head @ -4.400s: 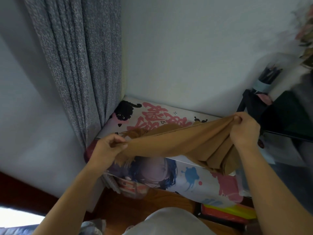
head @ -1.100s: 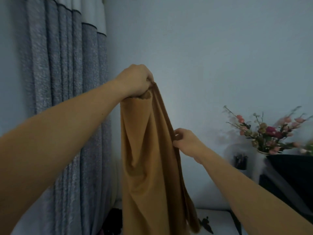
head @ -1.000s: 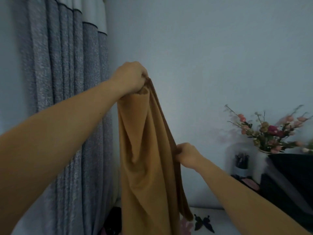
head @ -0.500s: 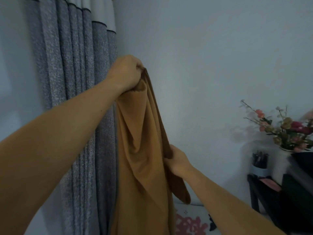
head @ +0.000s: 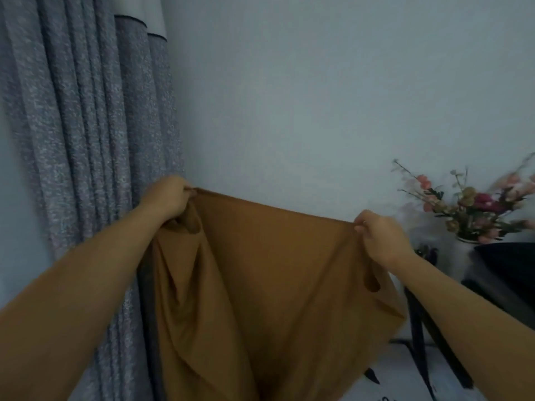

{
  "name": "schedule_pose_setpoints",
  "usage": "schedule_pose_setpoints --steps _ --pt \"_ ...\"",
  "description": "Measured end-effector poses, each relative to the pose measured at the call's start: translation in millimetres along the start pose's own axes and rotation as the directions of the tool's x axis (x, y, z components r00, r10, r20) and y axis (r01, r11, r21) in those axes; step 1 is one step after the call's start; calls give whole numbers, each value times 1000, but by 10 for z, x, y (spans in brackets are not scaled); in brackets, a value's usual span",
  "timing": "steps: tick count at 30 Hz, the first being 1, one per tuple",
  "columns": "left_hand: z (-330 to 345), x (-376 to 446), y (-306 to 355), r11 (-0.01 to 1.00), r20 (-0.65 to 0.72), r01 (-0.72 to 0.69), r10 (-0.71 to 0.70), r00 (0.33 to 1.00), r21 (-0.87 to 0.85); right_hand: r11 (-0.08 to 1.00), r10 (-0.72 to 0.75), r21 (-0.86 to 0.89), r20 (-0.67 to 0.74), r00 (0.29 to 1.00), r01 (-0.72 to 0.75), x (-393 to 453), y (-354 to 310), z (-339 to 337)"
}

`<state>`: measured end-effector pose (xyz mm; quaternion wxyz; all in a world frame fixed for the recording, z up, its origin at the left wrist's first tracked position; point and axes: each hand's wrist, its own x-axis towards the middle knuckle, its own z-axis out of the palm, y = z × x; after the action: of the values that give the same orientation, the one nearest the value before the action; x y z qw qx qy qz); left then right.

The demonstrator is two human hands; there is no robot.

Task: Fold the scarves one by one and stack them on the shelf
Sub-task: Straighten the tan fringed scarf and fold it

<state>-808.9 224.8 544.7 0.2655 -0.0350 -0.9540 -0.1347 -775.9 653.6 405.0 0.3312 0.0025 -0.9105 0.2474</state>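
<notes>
scarf point(head: 260, 285): bottom cut off | flowers point(head: 477, 206): blurred, right side cropped

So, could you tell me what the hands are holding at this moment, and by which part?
Both grip the brown scarf along its top edge: the left hand bunches one upper corner, and the right hand pinches the other.

We find open air above the stretched brown scarf point(head: 275, 285), clear up to the bare wall point(head: 304, 96). Passage left is barred by the grey curtain point(head: 81, 140) just beside it; right, the flower vase point(head: 474, 218) and a dark stand point(head: 419, 308) obstruct.
</notes>
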Motion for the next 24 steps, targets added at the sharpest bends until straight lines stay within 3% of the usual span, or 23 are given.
schedule_pose_setpoints --steps 4,8,12,15,17,19,21,24 --pt "137 194 115 999 28 9 -7 1000 -53 990 -78 -114 8 997 79 227 122 -305" --pt "277 200 147 995 4 -21 21 1000 -101 996 -59 71 -38 998 61 160 149 -521" --pt "789 -248 -11 957 95 61 -35 995 -284 965 -6 257 194 981 -45 -353 253 -433" --pt "1593 -932 -362 968 307 174 -112 945 -182 965 -15 240 463 886 -109 -1214 427 -66" --pt "2172 -1511 -602 960 440 267 -206 874 -81 980 -25 167 646 763 -109 -1876 635 246" --pt "2587 -2057 -815 941 487 338 -300 820 11 999 -16 34 782 623 -18 -2431 876 495" --pt "2800 -2438 -985 925 489 373 -356 796 66 990 92 -134 837 539 39 -2765 1128 647" --pt "2865 -2713 -1128 911 432 399 -402 808 103 932 357 -325 745 564 -161 -2924 1504 710"
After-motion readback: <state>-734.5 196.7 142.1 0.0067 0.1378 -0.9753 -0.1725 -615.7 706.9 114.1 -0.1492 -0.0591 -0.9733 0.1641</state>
